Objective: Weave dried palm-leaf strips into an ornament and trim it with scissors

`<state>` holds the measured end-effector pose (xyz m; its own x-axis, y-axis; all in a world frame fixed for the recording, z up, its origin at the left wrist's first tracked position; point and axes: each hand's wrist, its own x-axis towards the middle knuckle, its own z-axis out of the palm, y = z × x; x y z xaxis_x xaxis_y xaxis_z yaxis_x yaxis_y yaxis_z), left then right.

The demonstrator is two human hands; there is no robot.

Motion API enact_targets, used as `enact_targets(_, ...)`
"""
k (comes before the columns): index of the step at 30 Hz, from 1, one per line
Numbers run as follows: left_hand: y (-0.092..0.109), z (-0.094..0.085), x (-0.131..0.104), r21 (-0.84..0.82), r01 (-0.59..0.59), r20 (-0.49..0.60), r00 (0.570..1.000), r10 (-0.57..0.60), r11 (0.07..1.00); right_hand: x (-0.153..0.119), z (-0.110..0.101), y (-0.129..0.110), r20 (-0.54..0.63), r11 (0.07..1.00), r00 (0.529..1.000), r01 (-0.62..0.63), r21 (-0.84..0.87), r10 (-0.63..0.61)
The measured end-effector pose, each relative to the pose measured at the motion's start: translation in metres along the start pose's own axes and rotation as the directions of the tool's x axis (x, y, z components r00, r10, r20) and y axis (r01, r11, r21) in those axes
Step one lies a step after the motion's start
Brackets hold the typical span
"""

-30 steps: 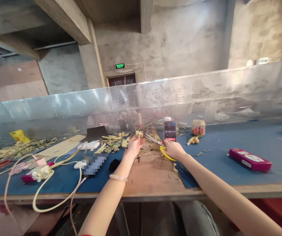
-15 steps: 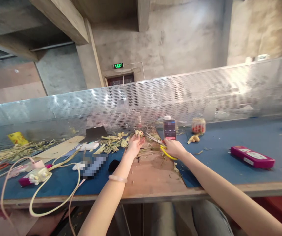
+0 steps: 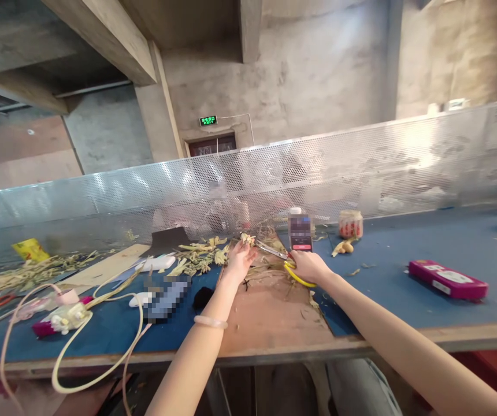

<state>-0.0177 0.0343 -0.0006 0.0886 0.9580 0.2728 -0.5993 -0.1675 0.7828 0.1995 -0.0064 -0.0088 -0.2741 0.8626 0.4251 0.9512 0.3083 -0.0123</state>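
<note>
My left hand (image 3: pixel 240 261) has its fingers closed around a small pale yellow dried flower or husk piece (image 3: pixel 247 238), which sticks out above the fingertips. In my right hand (image 3: pixel 309 267) is a pair of scissors (image 3: pixel 272 250) with yellow handles, its metal blades pointing left at the pale piece. The blade tips lie close beside it; whether they touch it I cannot tell. Beneath both hands is a brown board (image 3: pixel 270 323) scattered with dry stems and scraps. A pile of yellowish dried plant pieces (image 3: pixel 200 257) lies left of my left hand.
A phone (image 3: pixel 300 232) stands upright behind my right hand, near a glass jar (image 3: pixel 351 224). A magenta box (image 3: pixel 448 281) lies at the right. Looped cables (image 3: pixel 140 335) and a cardboard sheet (image 3: pixel 110 266) occupy the left. A perforated metal screen (image 3: pixel 274 173) runs along the back.
The view has shifted slightly, so most things sit a little lower. Both hands keep nearly the same pose, the scissor blades still close to the pale piece.
</note>
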Motion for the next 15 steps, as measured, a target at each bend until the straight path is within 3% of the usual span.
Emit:
enact_targets(8, 0.0002, -0.0014, 0.0007, 0.009, -0.025, -0.003, 1.0, 0.025, 1.0, -0.0017, -0.0078, -0.0035, 0.038, 0.999, 0.999, -0.035, 0.001, 0.035)
enact_targets(15, -0.0014, -0.001, 0.0038, -0.001, -0.025, -0.001, 1.0, 0.025, 1.0, -0.0025, -0.0072, -0.0013, -0.003, 0.999, 1.0, -0.016, -0.035, 0.016)
